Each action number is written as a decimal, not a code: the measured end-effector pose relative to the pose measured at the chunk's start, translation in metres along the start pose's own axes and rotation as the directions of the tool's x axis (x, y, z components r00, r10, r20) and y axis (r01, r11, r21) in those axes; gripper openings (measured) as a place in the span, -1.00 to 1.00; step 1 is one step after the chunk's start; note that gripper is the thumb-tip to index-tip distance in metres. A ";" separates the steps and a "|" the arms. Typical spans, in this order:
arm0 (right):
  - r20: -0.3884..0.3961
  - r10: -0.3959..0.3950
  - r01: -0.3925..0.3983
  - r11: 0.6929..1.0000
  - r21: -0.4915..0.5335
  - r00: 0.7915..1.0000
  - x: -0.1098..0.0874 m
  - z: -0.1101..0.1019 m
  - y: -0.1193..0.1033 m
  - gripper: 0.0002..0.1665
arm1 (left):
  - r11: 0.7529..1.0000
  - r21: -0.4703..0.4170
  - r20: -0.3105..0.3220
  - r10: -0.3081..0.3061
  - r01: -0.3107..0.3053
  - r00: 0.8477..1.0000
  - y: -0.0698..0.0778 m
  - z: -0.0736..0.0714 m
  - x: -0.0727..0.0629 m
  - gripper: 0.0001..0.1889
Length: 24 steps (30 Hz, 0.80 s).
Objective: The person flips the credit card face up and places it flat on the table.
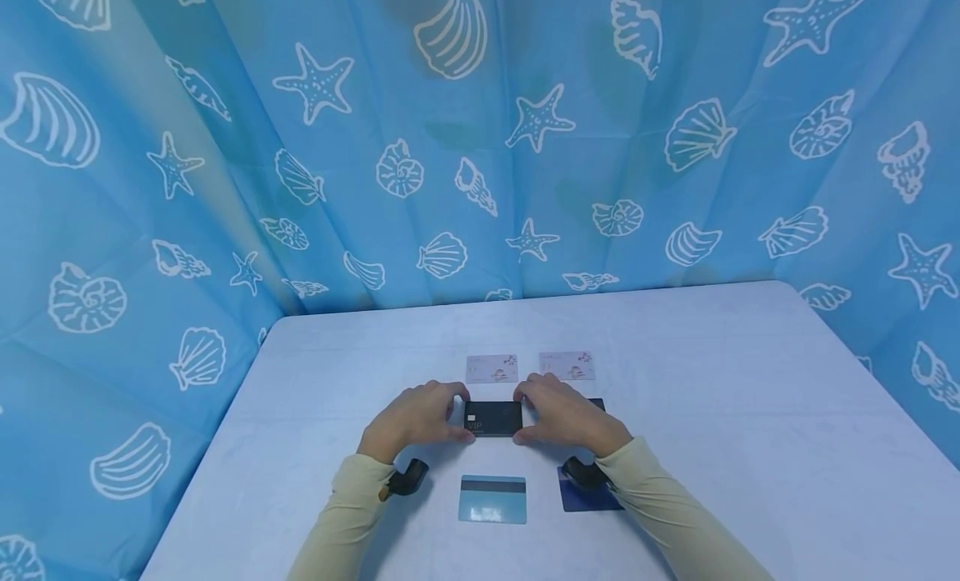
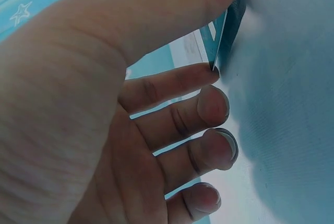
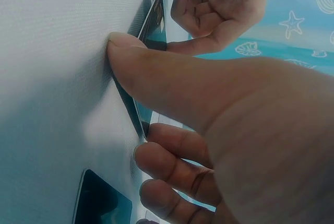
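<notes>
A black card point(image 1: 492, 419) marked VIP, with a light chip square, lies lengthwise between my two hands at the middle of the table. My left hand point(image 1: 426, 414) pinches its left end, thumb at the near corner and index finger at the far one. At the opposite end, my right hand point(image 1: 562, 410) grips the card the same way. In the left wrist view, the card point(image 2: 215, 38) shows almost edge-on, tilted close to the cloth. The other fingers of both hands hang loosely bent. Whether the card touches the table I cannot tell.
Two pale pink cards point(image 1: 492, 368) point(image 1: 567, 365) lie behind the hands. A dark card point(image 1: 597, 403) is mostly hidden by my right hand. Nearer are a light blue striped card point(image 1: 492, 502) and a dark blue card point(image 1: 588, 499), partly under my right wrist. A shell-patterned curtain point(image 1: 480, 147) borders the white table point(image 1: 720, 381).
</notes>
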State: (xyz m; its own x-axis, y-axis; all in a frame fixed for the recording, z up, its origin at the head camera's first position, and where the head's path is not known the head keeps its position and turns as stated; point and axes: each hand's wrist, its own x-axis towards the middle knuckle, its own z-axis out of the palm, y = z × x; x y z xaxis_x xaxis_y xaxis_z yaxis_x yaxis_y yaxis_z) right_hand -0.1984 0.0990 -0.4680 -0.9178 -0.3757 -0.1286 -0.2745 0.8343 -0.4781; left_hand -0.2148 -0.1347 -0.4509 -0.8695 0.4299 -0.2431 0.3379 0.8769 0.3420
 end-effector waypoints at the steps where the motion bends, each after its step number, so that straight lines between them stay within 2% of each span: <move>1: 0.001 0.002 -0.002 1.000 0.002 1.000 0.000 0.000 0.000 -0.32 | 1.000 0.003 0.001 -0.001 0.001 1.000 0.000 0.000 0.000 -0.39; 24: -0.009 -0.001 0.001 1.000 0.012 1.000 0.000 0.002 0.001 -0.33 | 1.000 0.011 -0.020 0.001 -0.001 1.000 -0.001 0.002 0.001 -0.41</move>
State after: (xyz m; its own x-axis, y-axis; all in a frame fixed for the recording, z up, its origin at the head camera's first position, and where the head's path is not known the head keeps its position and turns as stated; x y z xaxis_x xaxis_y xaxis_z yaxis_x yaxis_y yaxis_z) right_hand -0.1986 0.0992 -0.4701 -0.9201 -0.3726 -0.1209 -0.2715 0.8290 -0.4889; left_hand -0.2153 -0.1351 -0.4535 -0.8761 0.4267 -0.2244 0.3429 0.8787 0.3322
